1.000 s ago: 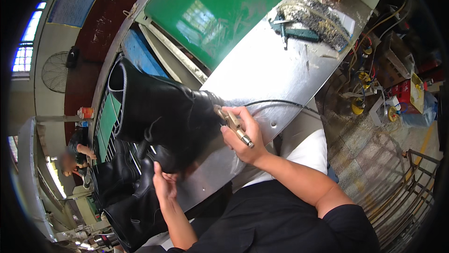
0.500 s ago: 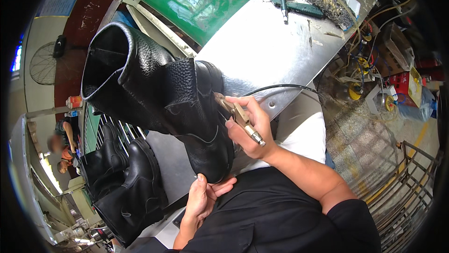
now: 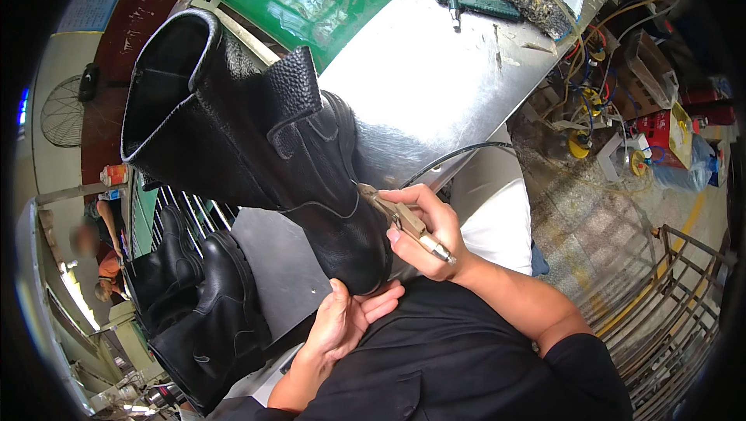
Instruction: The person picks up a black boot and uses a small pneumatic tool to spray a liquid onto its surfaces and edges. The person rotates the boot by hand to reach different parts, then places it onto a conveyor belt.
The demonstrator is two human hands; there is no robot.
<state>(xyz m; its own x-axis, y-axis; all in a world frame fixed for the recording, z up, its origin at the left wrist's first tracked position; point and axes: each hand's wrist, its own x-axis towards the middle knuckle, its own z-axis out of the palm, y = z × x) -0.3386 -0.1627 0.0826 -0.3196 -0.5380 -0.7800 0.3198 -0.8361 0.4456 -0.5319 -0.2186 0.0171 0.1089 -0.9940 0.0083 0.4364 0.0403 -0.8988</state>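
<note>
Black boot [image 3: 264, 157] toe cupped in left hand [image 3: 342, 320]; right hand [image 3: 427, 227] grip around metal tool [image 3: 404, 223].

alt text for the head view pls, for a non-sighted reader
A person's left hand cradles the toe of a tall black leather boot while the right hand presses a pen-like metal tool against its side. More black boots stand left, over a steel workbench.
</note>
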